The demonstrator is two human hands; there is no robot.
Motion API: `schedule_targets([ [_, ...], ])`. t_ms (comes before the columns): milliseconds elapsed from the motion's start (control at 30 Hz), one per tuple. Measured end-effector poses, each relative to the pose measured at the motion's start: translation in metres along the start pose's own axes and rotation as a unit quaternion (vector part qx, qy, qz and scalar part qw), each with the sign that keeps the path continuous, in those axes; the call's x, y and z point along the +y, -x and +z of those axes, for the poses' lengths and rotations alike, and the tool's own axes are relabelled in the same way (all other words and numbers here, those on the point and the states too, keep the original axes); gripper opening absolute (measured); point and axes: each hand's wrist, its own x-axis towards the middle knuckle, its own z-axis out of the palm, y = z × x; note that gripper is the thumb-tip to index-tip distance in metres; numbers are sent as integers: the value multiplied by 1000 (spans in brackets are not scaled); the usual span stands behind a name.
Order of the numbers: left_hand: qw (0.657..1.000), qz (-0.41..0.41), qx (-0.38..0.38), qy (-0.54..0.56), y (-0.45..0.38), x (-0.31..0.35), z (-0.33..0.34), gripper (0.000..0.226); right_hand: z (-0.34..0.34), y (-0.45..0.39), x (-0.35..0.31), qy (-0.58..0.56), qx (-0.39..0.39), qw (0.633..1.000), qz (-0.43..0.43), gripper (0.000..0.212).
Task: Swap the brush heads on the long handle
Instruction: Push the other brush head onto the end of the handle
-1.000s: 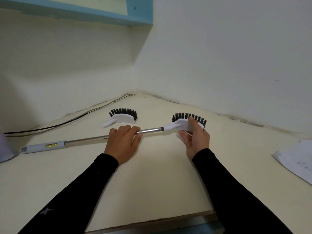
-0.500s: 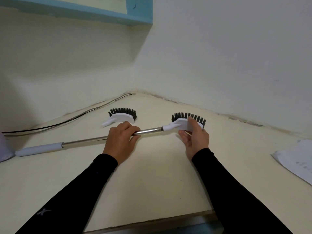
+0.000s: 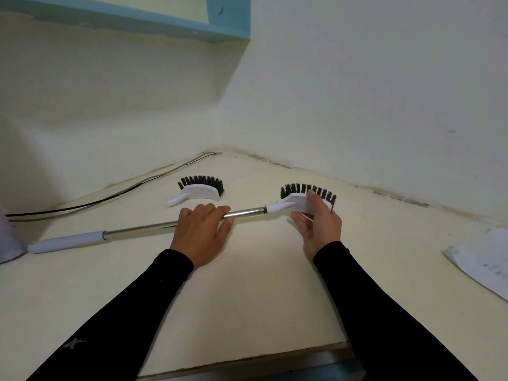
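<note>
A long handle [image 3: 137, 231] with a steel shaft and a pale grey grip lies across the cream counter. My left hand [image 3: 199, 233] grips the shaft near its right end. A white brush head with black bristles [image 3: 298, 200] sits on the shaft's right tip. My right hand [image 3: 319, 225] holds this head, thumb on top and fingers underneath. A second, loose white brush head [image 3: 200, 189] lies on the counter behind my left hand, bristles pointing away from me.
A black cable [image 3: 110, 198] runs along the back wall to the corner. White paper [image 3: 483, 259] lies at the right. A pale lilac object [image 3: 7, 237] touches the grip end at far left. A blue shelf [image 3: 228, 20] hangs overhead. The counter's front edge [image 3: 247, 362] is near me.
The handle has turned about its own axis: the yellow label on the grip is out of sight. My left hand's fingers have re-wrapped the shaft. The right hand keeps hold of the head.
</note>
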Motion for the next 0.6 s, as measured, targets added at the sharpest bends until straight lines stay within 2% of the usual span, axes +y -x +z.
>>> schedule_targets([
  [233, 1000, 5, 12, -7, -1, -1, 1, 29, 0, 0, 0, -4, -2, 1000, 3, 49],
  [600, 994, 38, 49, 90, -3, -9, 4, 16, -1, -4, 2, 0, -2, 1000, 0, 52],
])
